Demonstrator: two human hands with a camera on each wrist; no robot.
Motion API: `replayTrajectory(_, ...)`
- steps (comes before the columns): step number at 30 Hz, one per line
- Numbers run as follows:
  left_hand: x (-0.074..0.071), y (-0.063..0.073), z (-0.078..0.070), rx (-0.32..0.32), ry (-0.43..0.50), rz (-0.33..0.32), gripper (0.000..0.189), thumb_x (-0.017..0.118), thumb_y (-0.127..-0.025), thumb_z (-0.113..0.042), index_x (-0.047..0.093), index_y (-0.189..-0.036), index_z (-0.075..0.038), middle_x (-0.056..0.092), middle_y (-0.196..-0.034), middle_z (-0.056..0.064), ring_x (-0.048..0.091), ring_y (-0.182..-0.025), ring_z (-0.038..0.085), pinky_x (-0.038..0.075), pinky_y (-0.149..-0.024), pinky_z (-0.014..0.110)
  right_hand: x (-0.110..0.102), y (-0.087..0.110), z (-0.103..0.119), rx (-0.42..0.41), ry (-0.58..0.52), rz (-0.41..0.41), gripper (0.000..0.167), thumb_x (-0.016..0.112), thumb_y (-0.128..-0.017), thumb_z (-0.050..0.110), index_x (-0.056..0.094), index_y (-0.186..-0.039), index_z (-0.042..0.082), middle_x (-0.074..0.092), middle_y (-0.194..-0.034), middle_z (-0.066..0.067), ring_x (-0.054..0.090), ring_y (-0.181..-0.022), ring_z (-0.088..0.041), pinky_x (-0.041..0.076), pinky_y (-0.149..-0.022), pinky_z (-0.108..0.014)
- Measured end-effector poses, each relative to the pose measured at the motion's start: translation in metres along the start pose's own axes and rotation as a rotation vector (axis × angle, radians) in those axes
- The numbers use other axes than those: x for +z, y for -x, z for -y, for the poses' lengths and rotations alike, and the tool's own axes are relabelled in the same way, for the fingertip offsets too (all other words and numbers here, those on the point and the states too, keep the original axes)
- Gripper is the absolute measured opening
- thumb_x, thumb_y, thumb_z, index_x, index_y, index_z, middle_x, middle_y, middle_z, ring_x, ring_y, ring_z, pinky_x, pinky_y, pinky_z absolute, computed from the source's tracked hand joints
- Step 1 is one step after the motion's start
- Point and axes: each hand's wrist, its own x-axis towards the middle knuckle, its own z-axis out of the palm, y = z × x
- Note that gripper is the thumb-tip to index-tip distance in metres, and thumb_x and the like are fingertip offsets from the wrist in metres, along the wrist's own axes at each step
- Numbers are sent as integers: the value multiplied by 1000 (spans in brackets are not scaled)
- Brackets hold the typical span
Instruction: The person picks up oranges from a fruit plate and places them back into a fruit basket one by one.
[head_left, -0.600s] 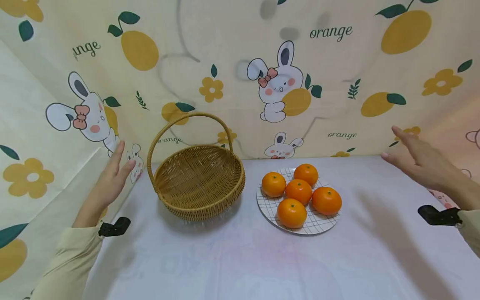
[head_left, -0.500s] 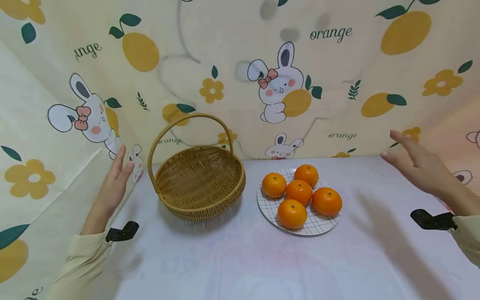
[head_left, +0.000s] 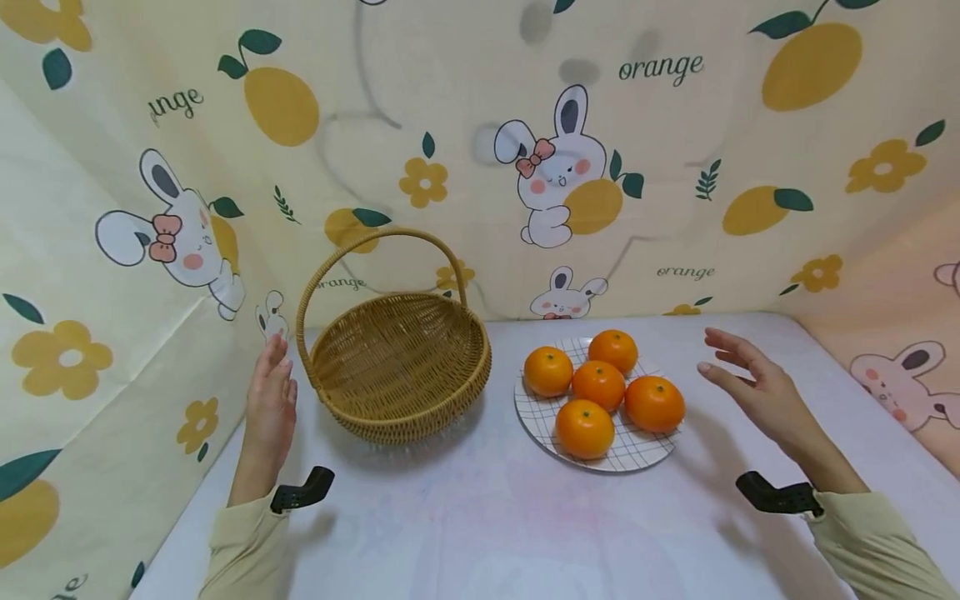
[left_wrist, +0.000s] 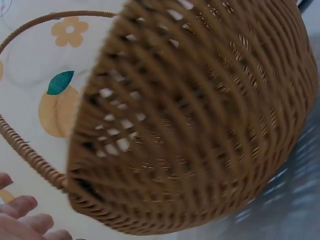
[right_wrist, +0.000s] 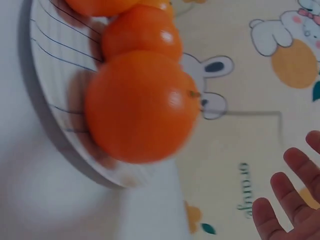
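A woven wicker basket (head_left: 397,367) with a tall arched handle (head_left: 300,308) stands left of centre, nothing visible inside it. My left hand (head_left: 268,417) is raised just left of the basket, fingers extended and holding nothing; in the left wrist view its fingertips (left_wrist: 22,206) are near the handle's base. Several oranges, one of them the right-hand orange (head_left: 654,404), sit on a round white plate with a grid pattern (head_left: 630,450). To the plate's right hovers my right hand (head_left: 765,400), fingers loosely spread with nothing in them and apart from the fruit.
A white-covered table (head_left: 480,533) carries the basket and plate, which stand apart from each other. Behind and at the left hangs a cloth (head_left: 465,100) printed with rabbits, oranges and flowers. Another pinkish cloth (head_left: 907,333) borders the right side.
Both hands have moved inward and lower: the left hand rightward toward the basket, the right hand leftward toward the plate. The basket and oranges have stayed in place.
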Motion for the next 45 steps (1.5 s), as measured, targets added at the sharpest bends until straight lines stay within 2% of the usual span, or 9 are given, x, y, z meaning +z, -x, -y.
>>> replayTrajectory(2,1,1,6,-7,20,-17,62,42,-104,-29,15,-156,-11,7,-161,4,2,-146,19,0,-114,42,9,0,-3,12,-23,18,61,57,-99,27,32,-149,4,36,-145,-25,32,-127,-43,40,-96,-35)
replayTrajectory(4,3,1,12,-11,61,-27,60,42,-104,-27,17,-155,-9,8,-161,3,4,-145,18,2,-114,41,17,-1,-6,32,-68,44,63,59,-97,27,31,-149,2,33,-146,-26,28,-129,-47,35,-102,-50)
replayTrajectory(6,4,2,16,-11,104,-32,59,43,-104,-24,18,-155,-6,10,-160,2,6,-145,19,4,-114,39,25,-1,-10,55,-108,67,64,61,-97,27,31,-147,1,31,-147,-27,26,-129,-49,30,-97,-66)
replayTrajectory(8,6,2,20,-6,162,-39,58,43,-104,-20,18,-154,-4,14,-159,4,9,-145,18,7,-115,37,32,-2,-14,79,-143,88,65,62,-96,27,32,-146,1,30,-147,-27,25,-130,-49,29,-95,-70)
replayTrajectory(13,9,1,27,-21,247,-50,52,43,-103,-16,26,-151,-3,24,-153,10,15,-143,18,15,-114,36,49,-1,-27,135,-180,116,69,66,-93,29,31,-145,2,28,-147,-25,25,-129,-50,32,-92,-70)
replayTrajectory(18,13,-1,32,-38,256,-51,48,48,-102,-17,35,-146,-3,28,-150,13,25,-138,23,21,-111,37,59,-2,-34,146,-179,125,76,72,-88,27,29,-146,3,28,-146,-26,26,-126,-50,31,-95,-69)
replayTrajectory(28,16,-2,37,-93,183,-81,52,42,-100,2,26,-150,1,21,-155,12,25,-138,25,22,-111,36,66,-7,-35,200,-109,158,86,80,-80,30,30,-144,4,28,-145,-26,28,-125,-50,31,-97,-67)
replayTrajectory(36,15,-4,40,-99,208,-116,51,36,-98,8,28,-148,2,24,-153,13,31,-132,24,32,-105,32,60,-10,-21,188,-71,132,80,79,-80,31,34,-141,6,31,-143,-25,34,-121,-48,39,-93,-62)
replayTrajectory(45,16,-6,39,-99,209,-113,50,35,-98,8,27,-147,4,26,-151,14,31,-132,25,32,-105,33,50,-25,14,95,-101,119,77,78,-83,29,33,-143,9,32,-145,-22,38,-119,-43,46,-86,-50)
